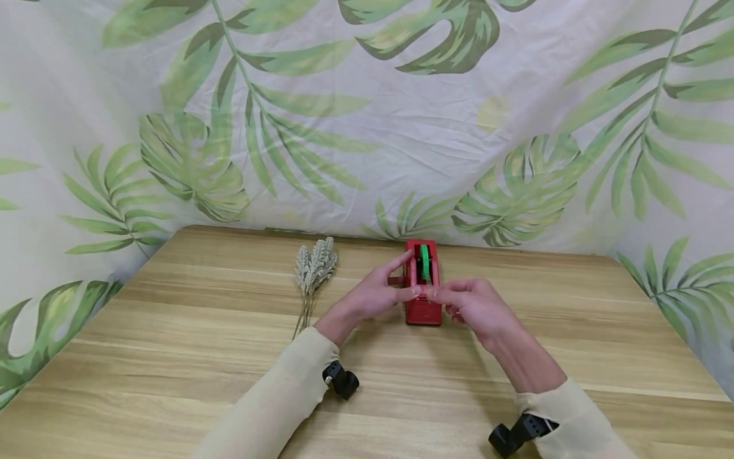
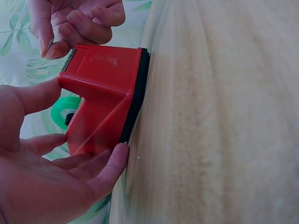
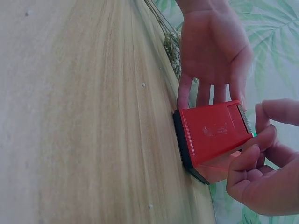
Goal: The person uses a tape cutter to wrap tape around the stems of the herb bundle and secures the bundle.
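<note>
A red tape dispenser (image 1: 424, 312) with a black base stands on the table, a green tape reel (image 1: 424, 262) in its well. My left hand (image 1: 380, 292) touches it from the left: the thumb lies by the toothed cutter (image 2: 68, 60), and the fairly straight fingers (image 2: 110, 170) rest along its side. Right at the cutter, my right hand (image 1: 476, 309) pinches thumb against index finger. A small pale edge, the end of the tape (image 2: 50, 43), shows between those fingertips; most of the strip is hidden. The other right fingers are curled into the palm.
A bunch of dried grey flower stems (image 1: 312, 271) lies on the wooden table (image 1: 189, 357), left of my left hand. Behind the table's back edge hangs a white cloth (image 1: 413, 121) printed with green leaves. A few tiny pale specks dot the tabletop.
</note>
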A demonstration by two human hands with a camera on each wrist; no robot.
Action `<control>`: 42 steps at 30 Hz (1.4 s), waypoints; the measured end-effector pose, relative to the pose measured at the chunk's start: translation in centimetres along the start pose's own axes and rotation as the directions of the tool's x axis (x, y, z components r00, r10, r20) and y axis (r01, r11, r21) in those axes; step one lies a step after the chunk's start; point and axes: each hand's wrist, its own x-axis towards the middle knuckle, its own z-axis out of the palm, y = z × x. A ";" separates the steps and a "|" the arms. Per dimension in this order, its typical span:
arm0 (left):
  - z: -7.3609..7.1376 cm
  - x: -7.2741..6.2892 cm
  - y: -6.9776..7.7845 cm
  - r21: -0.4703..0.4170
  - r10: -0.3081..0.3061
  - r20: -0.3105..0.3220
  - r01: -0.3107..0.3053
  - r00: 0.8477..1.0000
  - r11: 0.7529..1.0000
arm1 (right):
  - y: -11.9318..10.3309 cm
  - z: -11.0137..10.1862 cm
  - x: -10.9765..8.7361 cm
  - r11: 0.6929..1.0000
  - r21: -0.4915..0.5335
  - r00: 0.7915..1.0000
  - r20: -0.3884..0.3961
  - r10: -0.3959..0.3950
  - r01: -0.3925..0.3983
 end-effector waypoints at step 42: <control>0.1 0.1 0.0 -0.027 0.017 0.007 -0.017 1.000 0.999 | 0.2 0.0 -0.8 1.000 -0.003 1.000 0.024 -0.015 0.015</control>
